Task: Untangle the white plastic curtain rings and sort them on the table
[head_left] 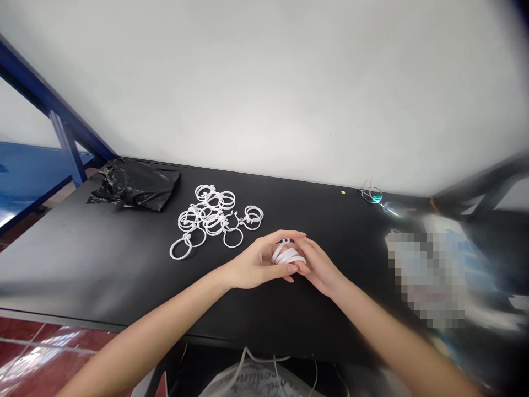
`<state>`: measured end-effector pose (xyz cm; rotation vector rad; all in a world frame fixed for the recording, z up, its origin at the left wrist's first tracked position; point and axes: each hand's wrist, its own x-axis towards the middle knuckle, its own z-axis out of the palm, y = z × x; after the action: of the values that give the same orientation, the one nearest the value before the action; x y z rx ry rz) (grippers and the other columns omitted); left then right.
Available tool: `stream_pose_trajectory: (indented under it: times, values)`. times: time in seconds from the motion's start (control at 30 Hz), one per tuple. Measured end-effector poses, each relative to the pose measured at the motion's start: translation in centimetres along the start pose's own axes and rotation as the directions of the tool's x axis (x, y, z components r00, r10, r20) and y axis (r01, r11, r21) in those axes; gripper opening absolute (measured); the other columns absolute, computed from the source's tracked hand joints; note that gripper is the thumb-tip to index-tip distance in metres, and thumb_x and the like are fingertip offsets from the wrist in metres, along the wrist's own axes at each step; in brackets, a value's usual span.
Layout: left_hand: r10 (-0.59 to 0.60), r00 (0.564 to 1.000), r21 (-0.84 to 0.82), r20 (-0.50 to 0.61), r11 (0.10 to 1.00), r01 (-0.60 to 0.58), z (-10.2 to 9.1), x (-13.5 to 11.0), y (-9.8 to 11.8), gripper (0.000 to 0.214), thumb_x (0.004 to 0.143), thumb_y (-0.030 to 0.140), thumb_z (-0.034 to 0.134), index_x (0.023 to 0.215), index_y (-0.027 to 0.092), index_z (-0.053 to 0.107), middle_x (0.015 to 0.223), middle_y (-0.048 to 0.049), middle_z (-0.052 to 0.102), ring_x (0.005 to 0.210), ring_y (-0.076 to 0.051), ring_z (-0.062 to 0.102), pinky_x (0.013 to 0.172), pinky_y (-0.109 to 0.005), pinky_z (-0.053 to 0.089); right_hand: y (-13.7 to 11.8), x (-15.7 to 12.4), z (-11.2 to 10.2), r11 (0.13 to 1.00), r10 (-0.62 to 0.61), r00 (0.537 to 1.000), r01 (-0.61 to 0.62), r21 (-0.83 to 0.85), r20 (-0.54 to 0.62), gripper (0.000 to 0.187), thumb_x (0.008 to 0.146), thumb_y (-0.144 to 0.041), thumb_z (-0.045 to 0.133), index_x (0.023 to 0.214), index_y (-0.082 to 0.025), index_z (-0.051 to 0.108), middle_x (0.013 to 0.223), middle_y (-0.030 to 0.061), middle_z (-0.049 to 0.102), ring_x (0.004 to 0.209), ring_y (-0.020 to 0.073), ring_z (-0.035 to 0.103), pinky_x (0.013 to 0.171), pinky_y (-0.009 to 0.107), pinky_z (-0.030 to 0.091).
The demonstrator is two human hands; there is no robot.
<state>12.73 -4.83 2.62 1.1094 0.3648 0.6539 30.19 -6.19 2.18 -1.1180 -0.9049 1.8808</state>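
A person's two bare hands meet above a black table (124,264). The left hand (258,263) and right hand (320,266) are both curled around a small bundle of white rings (288,256), gripping it between them; overlapping fingers make it hard to tell which carries more. Beyond the left hand, a loose pile (214,224) of similar rings lies on the table, with a crumpled black bag (142,186) farther left. Glasses (376,198) rest at the far right. The step appears to be handling the bundle; the next move calls for keeping the rings together.
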Motion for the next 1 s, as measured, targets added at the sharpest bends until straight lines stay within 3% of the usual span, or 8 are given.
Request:
stream_pose_trajectory:
  times: [0.1,0.23,0.4,0.53,0.67,0.83,0.9,1.0]
  values:
    - [0.007,1.000,-0.063,-0.002,0.998,-0.007,-0.2,-0.1,0.3,0.046,0.088,0.020,0.066,0.131,0.021,0.051,0.100,-0.0093,0.072,0.095,-0.021,0.068,0.075,-0.031,0.059,-0.5,0.1,-1.0,1.000,0.003,0.986,-0.006,0.018,0.166,0.049,0.086,-0.063,0.056,0.084,-0.016,0.070,0.059,-0.0015,0.055,0.055,0.0108,0.050,0.057,0.026,0.048]
    - [-0.020,1.000,-0.123,0.011,0.992,0.021,-0.8,-0.3,1.2,0.046,0.091,0.022,0.062,0.134,0.024,0.047,0.101,-0.0087,0.072,0.092,-0.021,0.070,0.076,-0.033,0.058,-0.9,0.2,-2.2,0.998,-0.066,0.947,0.060,0.028,0.316,0.053,0.069,-0.051,0.080,0.111,-0.021,0.069,0.082,0.0015,0.065,0.068,0.0118,0.057,0.060,0.025,0.050]
    - [0.019,1.000,-0.076,0.002,0.997,-0.019,-1.7,-0.4,2.1,0.042,0.088,0.012,0.064,0.128,0.023,0.053,0.095,-0.0038,0.070,0.088,-0.016,0.069,0.079,-0.028,0.056,-0.8,0.0,-1.3,0.991,-0.118,0.961,0.130,-0.030,0.249,0.039,0.069,-0.029,0.083,0.104,-0.019,0.069,0.084,0.0019,0.064,0.072,0.0128,0.060,0.051,0.020,0.045]
    - [-0.007,1.000,-0.088,-0.003,0.996,0.007,-1.6,-0.4,1.8,0.042,0.088,0.013,0.063,0.128,0.022,0.052,0.088,-0.0020,0.068,0.080,-0.013,0.068,0.079,-0.028,0.055,-0.3,-0.1,-0.5,0.993,-0.114,0.959,0.111,0.028,0.261,0.025,0.074,-0.028,0.079,0.092,-0.017,0.066,0.079,0.0017,0.063,0.069,0.0117,0.060,0.047,0.017,0.041]
    - [-0.047,0.999,-0.079,0.000,0.996,0.047,-1.2,-0.3,1.4,0.037,0.086,0.015,0.064,0.121,0.020,0.052,0.084,-0.0018,0.065,0.077,-0.015,0.067,0.074,-0.030,0.055,0.0,0.0,-0.6,0.996,-0.084,0.965,0.072,0.058,0.247,0.026,0.071,-0.027,0.081,0.084,-0.016,0.063,0.075,0.0012,0.065,0.057,0.0086,0.057,0.042,0.016,0.039]
    - [0.019,0.993,0.097,-0.120,0.995,-0.007,-1.0,-0.2,1.4,0.032,0.081,0.015,0.067,0.110,0.020,0.053,0.096,-0.0028,0.058,0.093,-0.016,0.058,0.076,-0.028,0.052,-0.1,-0.1,-0.8,0.996,-0.086,0.985,0.084,0.016,0.151,0.022,0.071,-0.025,0.081,0.077,-0.017,0.061,0.063,-0.0061,0.056,0.038,0.0010,0.041,0.034,0.014,0.034]
    - [0.018,0.990,0.146,-0.141,0.989,0.003,-1.2,-0.1,1.4,0.031,0.084,0.018,0.063,0.112,0.020,0.053,0.099,-0.0033,0.058,0.097,-0.017,0.057,0.078,-0.028,0.051,-0.1,-0.3,-0.8,0.994,-0.101,0.986,0.106,-0.033,0.131,0.021,0.074,-0.025,0.079,0.073,-0.017,0.059,0.059,-0.0077,0.052,0.037,0.0010,0.040,0.033,0.013,0.032]
    - [-0.036,0.975,0.108,-0.218,0.992,0.060,-1.6,0.1,1.3,0.021,0.090,0.025,0.049,0.110,0.019,0.054,0.098,-0.0039,0.059,0.093,-0.017,0.059,0.079,-0.030,0.051,-0.2,-0.5,-1.0,0.990,-0.094,0.976,0.113,-0.086,0.197,0.021,0.076,-0.025,0.077,0.072,-0.016,0.059,0.062,-0.0064,0.055,0.038,0.0016,0.044,0.034,0.014,0.035]
